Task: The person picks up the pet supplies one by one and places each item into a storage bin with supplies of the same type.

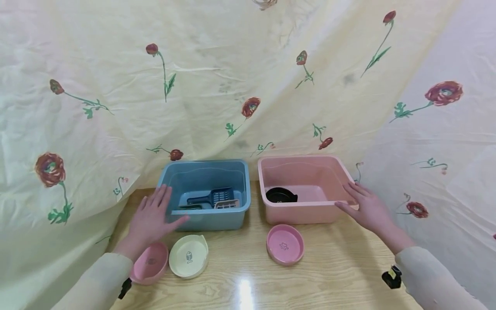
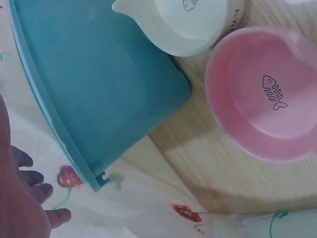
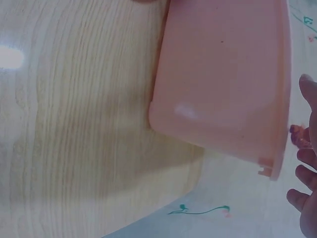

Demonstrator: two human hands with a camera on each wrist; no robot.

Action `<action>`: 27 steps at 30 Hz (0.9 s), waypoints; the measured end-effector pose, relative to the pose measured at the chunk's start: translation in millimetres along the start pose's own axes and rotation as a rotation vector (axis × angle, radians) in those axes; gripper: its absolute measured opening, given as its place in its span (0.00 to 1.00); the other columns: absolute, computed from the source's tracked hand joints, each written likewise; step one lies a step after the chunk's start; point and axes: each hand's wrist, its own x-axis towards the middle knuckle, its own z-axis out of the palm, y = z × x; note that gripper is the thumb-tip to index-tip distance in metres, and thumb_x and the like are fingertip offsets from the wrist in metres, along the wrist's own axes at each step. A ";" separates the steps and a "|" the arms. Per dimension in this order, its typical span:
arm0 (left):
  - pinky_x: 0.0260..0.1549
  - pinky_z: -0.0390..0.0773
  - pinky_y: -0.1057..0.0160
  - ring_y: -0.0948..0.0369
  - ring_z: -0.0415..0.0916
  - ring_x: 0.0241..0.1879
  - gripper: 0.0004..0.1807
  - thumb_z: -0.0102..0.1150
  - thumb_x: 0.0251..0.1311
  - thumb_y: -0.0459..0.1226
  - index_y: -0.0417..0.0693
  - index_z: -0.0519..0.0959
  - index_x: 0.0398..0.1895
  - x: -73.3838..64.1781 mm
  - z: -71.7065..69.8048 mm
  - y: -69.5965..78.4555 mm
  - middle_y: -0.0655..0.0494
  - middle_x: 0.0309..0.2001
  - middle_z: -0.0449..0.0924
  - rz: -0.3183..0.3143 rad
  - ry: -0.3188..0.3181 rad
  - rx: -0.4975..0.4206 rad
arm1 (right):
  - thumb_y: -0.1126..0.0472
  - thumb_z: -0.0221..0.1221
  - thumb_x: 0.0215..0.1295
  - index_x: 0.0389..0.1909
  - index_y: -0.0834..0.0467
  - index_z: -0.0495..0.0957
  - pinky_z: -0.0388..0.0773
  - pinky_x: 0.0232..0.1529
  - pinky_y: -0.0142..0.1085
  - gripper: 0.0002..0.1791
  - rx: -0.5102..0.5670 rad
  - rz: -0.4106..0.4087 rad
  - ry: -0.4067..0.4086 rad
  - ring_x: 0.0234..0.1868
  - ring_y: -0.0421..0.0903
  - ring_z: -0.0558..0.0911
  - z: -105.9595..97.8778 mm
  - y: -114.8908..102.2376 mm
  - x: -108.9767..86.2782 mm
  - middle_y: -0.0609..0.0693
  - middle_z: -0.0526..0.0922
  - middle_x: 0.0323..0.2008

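Wooden tabletop carries blue bin and pink bin, probably light and stiff, best lifted by their rims; left grip and right grip are spread alongside.

Left pink bowl: cut off at right, left wrist view
Cream bowl: cut off at top, likewise
Left hand: cut off at left, same view
Right hand: cut off at right, right wrist view
Black dish: partly hidden behind front of pink tub
Beige scoop: partly hidden behind front of blue tub
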 end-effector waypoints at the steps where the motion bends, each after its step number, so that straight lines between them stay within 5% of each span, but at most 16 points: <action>1: 0.78 0.49 0.30 0.36 0.49 0.83 0.65 0.53 0.63 0.76 0.37 0.52 0.86 -2.2 -0.8 1.9 0.34 0.85 0.49 0.017 0.004 0.010 | 0.40 0.69 0.70 0.76 0.67 0.70 0.66 0.66 0.73 0.45 -0.003 0.002 0.001 0.73 0.75 0.67 1.1 1.6 -0.1 0.72 0.69 0.74; 14: 0.74 0.65 0.34 0.44 0.61 0.80 0.58 0.60 0.60 0.75 0.46 0.66 0.82 -33.8 5.3 21.9 0.45 0.80 0.65 0.233 0.031 0.028 | 0.40 0.70 0.68 0.75 0.69 0.69 0.66 0.66 0.75 0.47 0.024 0.060 0.021 0.72 0.78 0.66 9.4 13.7 -2.7 0.74 0.67 0.75; 27: 0.69 0.73 0.37 0.44 0.71 0.73 0.53 0.62 0.57 0.77 0.47 0.79 0.71 -51.4 20.6 17.0 0.47 0.73 0.75 0.372 0.089 0.022 | 0.40 0.70 0.68 0.76 0.71 0.67 0.66 0.65 0.76 0.49 0.059 0.078 0.013 0.70 0.81 0.66 18.4 19.4 -5.5 0.75 0.64 0.76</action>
